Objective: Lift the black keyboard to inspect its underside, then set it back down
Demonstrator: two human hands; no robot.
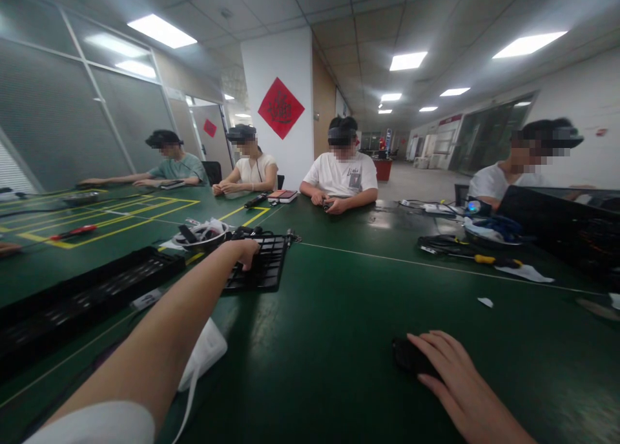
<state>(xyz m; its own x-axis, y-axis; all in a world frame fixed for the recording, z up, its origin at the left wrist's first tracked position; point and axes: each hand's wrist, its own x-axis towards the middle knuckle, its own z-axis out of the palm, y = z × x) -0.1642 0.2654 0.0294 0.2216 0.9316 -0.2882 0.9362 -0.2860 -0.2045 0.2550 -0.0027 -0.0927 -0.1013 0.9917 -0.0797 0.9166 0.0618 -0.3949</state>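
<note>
My left hand (248, 253) reaches far forward over a black slotted tray (271, 273). Its fingers are bent downward and pressed together at the tray; what lies between them, if anything, is hidden. At the lower right, my right hand (448, 370) rests on the green table, fingers over and thumb beside a small dark object (404, 355) shaped like a computer mouse. Just behind the tray stands a round bowl (198, 236) with cables and white pieces in it. Under my left forearm, a white power strip (208, 350) with a white cord is partly covered.
A long black slotted bin (92, 289) lies at the left. Black cables (443, 245), a yellow-handled tool (494, 260) and a large black case (571, 231) occupy the right. Paper scraps (484, 302) lie nearer. Several people with head-worn devices sit across the green table (329, 340).
</note>
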